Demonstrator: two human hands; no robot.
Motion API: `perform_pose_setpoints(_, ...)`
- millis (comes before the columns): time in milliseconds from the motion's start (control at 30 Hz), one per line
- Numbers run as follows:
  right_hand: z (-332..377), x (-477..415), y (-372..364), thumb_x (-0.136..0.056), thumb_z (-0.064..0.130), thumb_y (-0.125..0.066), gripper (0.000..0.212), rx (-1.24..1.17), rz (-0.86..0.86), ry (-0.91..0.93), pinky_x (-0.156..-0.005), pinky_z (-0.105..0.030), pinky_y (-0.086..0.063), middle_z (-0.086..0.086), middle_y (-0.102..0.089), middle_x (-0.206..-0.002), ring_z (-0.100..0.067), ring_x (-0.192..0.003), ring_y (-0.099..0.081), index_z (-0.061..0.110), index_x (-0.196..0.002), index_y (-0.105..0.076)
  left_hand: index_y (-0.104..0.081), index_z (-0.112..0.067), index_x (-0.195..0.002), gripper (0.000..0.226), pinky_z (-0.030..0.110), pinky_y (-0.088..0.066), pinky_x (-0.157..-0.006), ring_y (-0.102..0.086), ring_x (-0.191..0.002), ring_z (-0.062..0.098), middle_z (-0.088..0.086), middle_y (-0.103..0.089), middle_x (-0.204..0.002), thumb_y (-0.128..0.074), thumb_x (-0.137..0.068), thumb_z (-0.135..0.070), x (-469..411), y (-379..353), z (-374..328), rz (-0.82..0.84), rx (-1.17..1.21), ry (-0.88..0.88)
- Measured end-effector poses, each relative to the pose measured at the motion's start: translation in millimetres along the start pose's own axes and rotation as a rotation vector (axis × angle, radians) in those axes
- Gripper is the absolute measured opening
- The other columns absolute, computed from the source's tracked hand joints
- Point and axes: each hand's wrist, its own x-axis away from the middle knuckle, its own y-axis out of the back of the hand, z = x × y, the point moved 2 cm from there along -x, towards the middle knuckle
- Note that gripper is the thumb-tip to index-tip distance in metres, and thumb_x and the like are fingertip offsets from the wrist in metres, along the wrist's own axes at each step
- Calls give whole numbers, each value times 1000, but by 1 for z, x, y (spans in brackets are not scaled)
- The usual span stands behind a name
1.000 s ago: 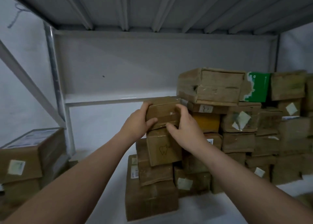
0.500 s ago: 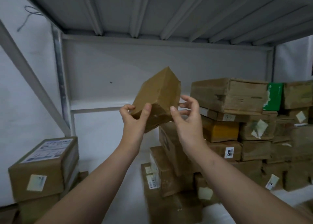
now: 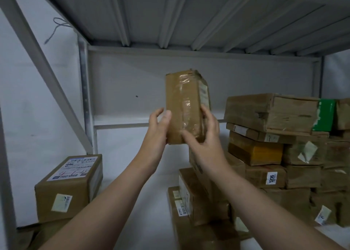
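A small brown cardboard box (image 3: 182, 100), sealed with clear tape, stands upright in the air in front of the shelf's back wall. My left hand (image 3: 158, 130) grips its lower left side, thumb on the front face. My right hand (image 3: 203, 141) holds its lower right side, thumb across the taped front and fingers round the right edge. A white label shows on the box's right face. Below it leans a stack of brown boxes (image 3: 197, 198), partly hidden by my right arm.
A large pile of worn brown boxes (image 3: 272, 113) fills the right of the shelf, with a green box (image 3: 324, 115) and a yellow one (image 3: 255, 153) among them. A labelled carton (image 3: 70, 185) sits at the left. Metal shelf (image 3: 170, 18) overhead; diagonal brace (image 3: 43, 60) at left.
Both hands lifted the small box off the stack, then turned it from a tilted pose to upright with the taped face toward me. The view has moved closer.
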Motion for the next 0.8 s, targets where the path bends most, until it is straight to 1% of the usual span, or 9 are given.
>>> perform_pose_setpoints(100,6,7,-8,-78,54,-53,75,388,19,161,-117,-60,-7,19,-5,-156,-14,-146,1,61,-139,-10,-30,-26,-133,70,13,-49,-55,-66,-80,-2,-5,-60,-109,-65,-79,-54,3,0,-3,5,-51,30)
perform_pose_setpoints(167,11,10,-13,-80,56,-48,77,541,77,224,-117,-57,5,16,-3,-159,-14,-147,7,49,-147,-11,-33,-27,-133,88,17,-50,-62,-64,-97,3,-8,-58,-120,-77,-64,-61,4,4,-2,-20,-43,60)
perform_pose_setpoints(200,13,12,-14,-82,57,-46,75,561,118,247,-118,-55,5,17,-4,-159,-13,-147,7,45,-148,-12,-37,-27,-130,84,19,-51,-64,-64,-102,6,-9,-58,-122,-78,-63,-58,4,7,0,-51,-24,57)
perform_pose_setpoints(233,15,13,-13,-84,54,-44,72,520,160,244,-119,-54,0,18,-9,-158,-11,-147,3,43,-149,-15,-42,-27,-128,74,20,-52,-64,-65,-102,8,-8,-61,-121,-77,-69,-52,3,12,3,-80,-5,38)
perform_pose_setpoints(300,17,14,-8,-89,40,-47,61,311,175,186,-116,-50,-25,17,-28,-151,-7,-143,-18,38,-147,-25,-49,-24,-128,49,20,-54,-64,-67,-100,12,-5,-66,-117,-69,-85,-35,2,21,9,-115,40,9)
perform_pose_setpoints(400,23,10,4,-96,26,-50,48,180,-18,133,-103,-34,-45,9,-38,-143,-5,-129,-37,31,-142,-35,-42,-25,-135,45,24,-55,-71,-69,-99,16,2,-68,-113,-58,-93,-27,3,34,13,-152,109,-20)
perform_pose_setpoints(500,27,4,10,-99,29,-50,50,-104,55,-100,-69,-9,-51,10,-42,-138,4,-103,-57,39,-143,-29,-34,-28,-138,47,23,-54,-64,-70,-92,16,3,-69,-106,-53,-95,-24,9,39,9,-159,81,-89)
perform_pose_setpoints(567,26,5,10,-99,30,-48,45,-209,132,-176,-62,-10,-51,13,-58,-119,7,-87,-65,46,-137,-29,-36,-26,-135,41,19,-53,-60,-70,-87,10,0,-70,-102,-50,-97,-21,14,40,5,-151,68,-138)
perform_pose_setpoints(800,23,11,3,-99,27,-47,36,-304,106,-167,-71,-19,-55,29,-69,-89,2,-92,-67,49,-126,-38,-40,-28,-131,36,22,-54,-64,-70,-91,14,6,-68,-112,-48,-97,-19,21,46,1,-133,79,-163)
